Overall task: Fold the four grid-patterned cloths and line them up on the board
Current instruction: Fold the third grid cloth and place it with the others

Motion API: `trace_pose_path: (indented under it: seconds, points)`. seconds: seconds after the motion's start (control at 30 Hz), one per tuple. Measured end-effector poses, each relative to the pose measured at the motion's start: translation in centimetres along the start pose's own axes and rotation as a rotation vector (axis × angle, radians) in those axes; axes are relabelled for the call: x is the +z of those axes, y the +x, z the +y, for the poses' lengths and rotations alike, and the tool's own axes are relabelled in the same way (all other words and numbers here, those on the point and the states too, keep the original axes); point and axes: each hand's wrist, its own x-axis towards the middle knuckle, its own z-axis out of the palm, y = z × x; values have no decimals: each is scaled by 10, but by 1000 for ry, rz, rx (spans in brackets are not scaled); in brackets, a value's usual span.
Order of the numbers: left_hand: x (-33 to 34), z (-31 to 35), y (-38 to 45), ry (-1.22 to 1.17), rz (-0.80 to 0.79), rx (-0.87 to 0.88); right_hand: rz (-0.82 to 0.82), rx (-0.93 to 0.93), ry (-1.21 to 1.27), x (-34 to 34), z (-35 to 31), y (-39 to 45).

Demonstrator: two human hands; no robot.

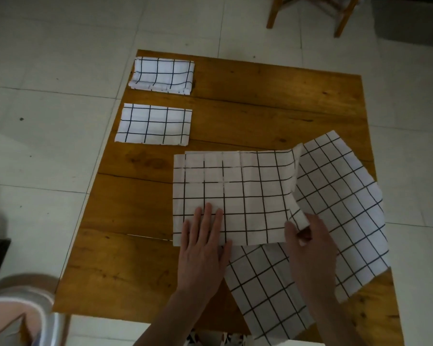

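- The grid-patterned cloth being folded (235, 196) lies in the middle right of the frame, spread flat on the wooden board (260, 101), with its lower right corner lifted off the surface.
- A fourth cloth (335, 196) lies open and skewed underneath it, spilling toward the right edge and the lower edge of the board.
- Two folded cloths sit in a column in the upper left of the frame: the far folded cloth (161, 74) at the board's top corner, and the near folded cloth (154, 124) just below it, apart from it.
- The left hand (203, 243) rests palm down with fingers spread and relaxed, pinning the lower left part of the cloth.
- The right hand (308, 236) pinches the raised corner between thumb and fingertips.
- The fabric looks thin, light and limp; it holds old crease lines and drapes wherever it is unsupported, so it will likely sag and slide over the cloth beneath.
- The best hold seems to be at corners or along a hem, with the other palm anchoring the body so the edges meet squarely.
- The lower cloth may drag along if the top one is pulled rather than lifted.
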Motion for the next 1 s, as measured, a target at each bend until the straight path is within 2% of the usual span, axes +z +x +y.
trace_pose_path:
  seconds: [0.27, 0.53, 0.73, 0.87, 1.0]
  points:
    - [-4, -2, -2, -126, 38, -13, 41, -343, -94, 31, -26, -27]
    - [-25, -37, -26, -205, 168, -225, -94, -429, -29, 75, -45, -54]
    - [-26, -63, -37, -240, 184, -166, -240, -542, -151, 105, -43, -67]
    - [-28, -66, -36, -300, 194, -184, -306, -573, -266, 123, -31, -72]
    - [-27, -68, -36, -258, 210, -136, -361, -570, -346, 133, -23, -76]
